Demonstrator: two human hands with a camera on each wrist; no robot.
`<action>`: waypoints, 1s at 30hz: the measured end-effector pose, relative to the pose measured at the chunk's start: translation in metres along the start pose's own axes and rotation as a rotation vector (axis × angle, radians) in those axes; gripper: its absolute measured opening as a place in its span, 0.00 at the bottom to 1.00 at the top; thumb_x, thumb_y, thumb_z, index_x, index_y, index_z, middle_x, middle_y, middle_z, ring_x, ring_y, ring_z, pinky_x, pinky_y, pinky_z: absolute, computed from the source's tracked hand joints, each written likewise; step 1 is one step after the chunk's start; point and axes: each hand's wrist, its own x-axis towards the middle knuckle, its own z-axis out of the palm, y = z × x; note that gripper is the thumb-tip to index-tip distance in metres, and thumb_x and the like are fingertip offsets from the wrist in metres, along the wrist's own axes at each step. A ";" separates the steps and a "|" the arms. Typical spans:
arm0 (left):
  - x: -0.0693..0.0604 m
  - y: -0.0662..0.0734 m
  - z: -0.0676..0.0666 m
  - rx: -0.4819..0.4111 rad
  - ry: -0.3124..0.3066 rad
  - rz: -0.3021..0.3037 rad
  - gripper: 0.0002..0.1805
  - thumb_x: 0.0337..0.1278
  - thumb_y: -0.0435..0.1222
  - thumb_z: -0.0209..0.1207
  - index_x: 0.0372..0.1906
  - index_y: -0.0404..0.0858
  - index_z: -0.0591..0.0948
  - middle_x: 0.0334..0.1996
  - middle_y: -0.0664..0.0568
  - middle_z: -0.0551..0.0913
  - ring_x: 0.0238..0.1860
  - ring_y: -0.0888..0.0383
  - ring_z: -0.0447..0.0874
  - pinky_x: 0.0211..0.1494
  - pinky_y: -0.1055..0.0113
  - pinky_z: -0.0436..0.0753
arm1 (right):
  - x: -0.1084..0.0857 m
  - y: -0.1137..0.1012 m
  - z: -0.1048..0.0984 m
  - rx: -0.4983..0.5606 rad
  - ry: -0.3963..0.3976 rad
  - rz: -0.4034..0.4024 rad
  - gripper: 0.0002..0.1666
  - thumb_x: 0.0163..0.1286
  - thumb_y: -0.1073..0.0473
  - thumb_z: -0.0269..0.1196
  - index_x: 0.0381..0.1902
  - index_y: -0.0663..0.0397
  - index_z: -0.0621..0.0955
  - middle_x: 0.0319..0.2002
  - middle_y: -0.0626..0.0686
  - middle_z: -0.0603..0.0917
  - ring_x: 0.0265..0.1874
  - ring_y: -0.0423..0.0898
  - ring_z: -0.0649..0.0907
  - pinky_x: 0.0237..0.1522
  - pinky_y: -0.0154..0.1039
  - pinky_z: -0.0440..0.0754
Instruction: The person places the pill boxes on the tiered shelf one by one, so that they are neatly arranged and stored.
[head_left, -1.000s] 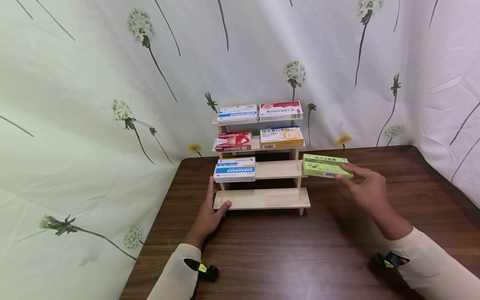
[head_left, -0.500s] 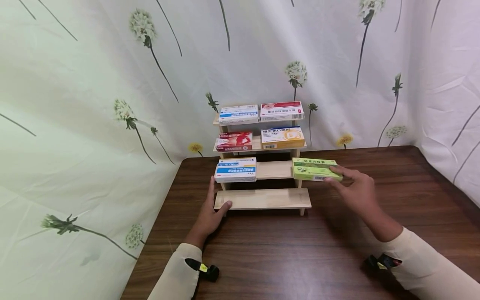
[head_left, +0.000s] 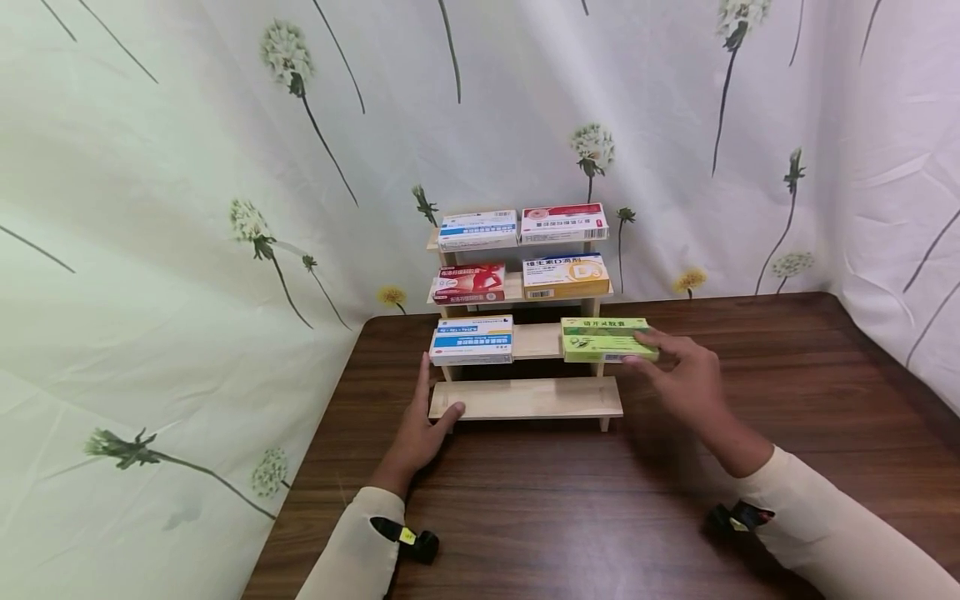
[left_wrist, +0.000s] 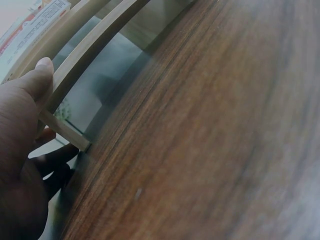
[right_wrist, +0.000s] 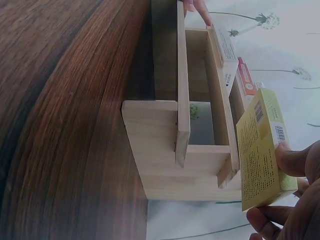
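Observation:
A green medicine box (head_left: 606, 341) is pinched at its right end by my right hand (head_left: 686, 379), between thumb and fingers. It lies flat over the right part of the third tier of a stepped wooden display rack (head_left: 528, 398). In the right wrist view, the box's yellowish underside (right_wrist: 260, 155) shows tilted beside the shelf edge; contact is hard to tell. My left hand (head_left: 417, 425) holds the rack's lower left end. Its thumb (left_wrist: 42, 75) rests on the bottom shelf while the fingers reach around the side. On the third tier's left sits a blue-and-white medicine box (head_left: 472, 340).
Above, the second tier carries a red box (head_left: 470, 282) and a yellow-and-white box (head_left: 566, 276). The top tier bears a blue-and-white box (head_left: 478, 230) and a red-and-white box (head_left: 564, 222). A brown wooden table (head_left: 555, 508) supports the rack, with a floral curtain (head_left: 495, 108) behind.
My right hand has carried the green box leftward, from beyond the third tier's right end to over that tier. The left hand stays in place on the rack.

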 end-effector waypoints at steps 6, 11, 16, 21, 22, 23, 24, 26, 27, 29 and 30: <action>0.000 0.000 0.000 0.000 0.001 0.007 0.58 0.78 0.52 0.66 0.88 0.71 0.32 0.85 0.37 0.63 0.84 0.36 0.64 0.85 0.32 0.59 | 0.002 -0.003 0.009 0.016 0.001 -0.003 0.24 0.60 0.67 0.82 0.55 0.61 0.92 0.61 0.68 0.88 0.35 0.42 0.81 0.36 0.25 0.71; 0.000 0.000 0.000 -0.002 -0.001 0.006 0.58 0.78 0.52 0.65 0.88 0.71 0.32 0.85 0.37 0.64 0.84 0.36 0.65 0.86 0.32 0.59 | 0.004 -0.007 0.016 0.034 -0.011 0.029 0.24 0.61 0.66 0.82 0.56 0.61 0.92 0.62 0.67 0.87 0.38 0.49 0.83 0.37 0.28 0.70; 0.000 0.000 0.000 -0.004 -0.004 0.009 0.58 0.78 0.51 0.66 0.88 0.70 0.32 0.84 0.37 0.64 0.84 0.37 0.65 0.86 0.33 0.59 | 0.005 -0.011 0.022 0.055 -0.020 0.052 0.24 0.62 0.65 0.82 0.57 0.60 0.91 0.63 0.66 0.87 0.43 0.53 0.84 0.39 0.27 0.71; 0.000 0.000 0.000 -0.010 -0.003 0.009 0.59 0.78 0.50 0.66 0.88 0.70 0.32 0.85 0.37 0.64 0.84 0.37 0.65 0.86 0.33 0.59 | 0.006 -0.012 0.026 0.064 -0.018 0.056 0.24 0.62 0.65 0.82 0.57 0.61 0.91 0.63 0.67 0.87 0.41 0.54 0.83 0.39 0.28 0.70; -0.001 0.000 0.000 -0.009 -0.003 0.007 0.58 0.78 0.50 0.66 0.88 0.71 0.32 0.85 0.38 0.64 0.84 0.37 0.65 0.86 0.33 0.59 | 0.006 -0.013 0.027 0.067 -0.020 0.060 0.24 0.62 0.65 0.82 0.57 0.61 0.91 0.63 0.67 0.87 0.40 0.54 0.83 0.38 0.29 0.70; -0.001 0.000 0.000 -0.009 -0.002 0.007 0.58 0.78 0.50 0.66 0.88 0.71 0.32 0.85 0.38 0.64 0.84 0.37 0.65 0.86 0.33 0.59 | 0.006 -0.013 0.028 0.069 -0.022 0.063 0.24 0.63 0.65 0.82 0.57 0.61 0.91 0.63 0.67 0.87 0.40 0.54 0.83 0.38 0.29 0.70; -0.001 0.000 0.000 -0.009 -0.002 0.009 0.58 0.79 0.50 0.65 0.88 0.70 0.32 0.85 0.38 0.64 0.84 0.37 0.65 0.86 0.33 0.59 | 0.006 -0.014 0.028 0.073 -0.022 0.067 0.23 0.63 0.65 0.81 0.57 0.61 0.91 0.63 0.67 0.87 0.41 0.55 0.83 0.39 0.30 0.70; -0.001 0.001 0.001 -0.007 -0.001 0.015 0.58 0.79 0.50 0.65 0.89 0.69 0.31 0.84 0.37 0.64 0.83 0.37 0.66 0.85 0.32 0.60 | 0.006 -0.015 0.030 0.078 -0.023 0.078 0.23 0.64 0.64 0.81 0.57 0.60 0.91 0.64 0.67 0.87 0.43 0.57 0.84 0.39 0.32 0.71; -0.001 0.001 0.001 -0.008 0.000 0.017 0.58 0.79 0.50 0.65 0.89 0.68 0.31 0.84 0.37 0.64 0.83 0.37 0.67 0.85 0.32 0.60 | 0.007 -0.015 0.031 0.078 -0.027 0.079 0.23 0.64 0.64 0.81 0.57 0.61 0.91 0.64 0.67 0.86 0.44 0.58 0.85 0.40 0.33 0.71; -0.001 0.002 0.002 -0.010 0.002 0.024 0.58 0.79 0.50 0.64 0.89 0.67 0.32 0.84 0.36 0.65 0.82 0.36 0.68 0.84 0.32 0.61 | 0.007 -0.015 0.032 0.076 -0.034 0.083 0.23 0.64 0.63 0.81 0.57 0.61 0.91 0.64 0.68 0.86 0.48 0.62 0.86 0.41 0.36 0.72; -0.001 0.002 0.002 -0.012 0.003 0.026 0.58 0.79 0.50 0.64 0.90 0.66 0.32 0.84 0.36 0.65 0.82 0.36 0.69 0.84 0.32 0.61 | 0.007 -0.015 0.033 0.076 -0.037 0.083 0.24 0.64 0.63 0.81 0.57 0.61 0.91 0.64 0.68 0.86 0.51 0.63 0.86 0.41 0.37 0.73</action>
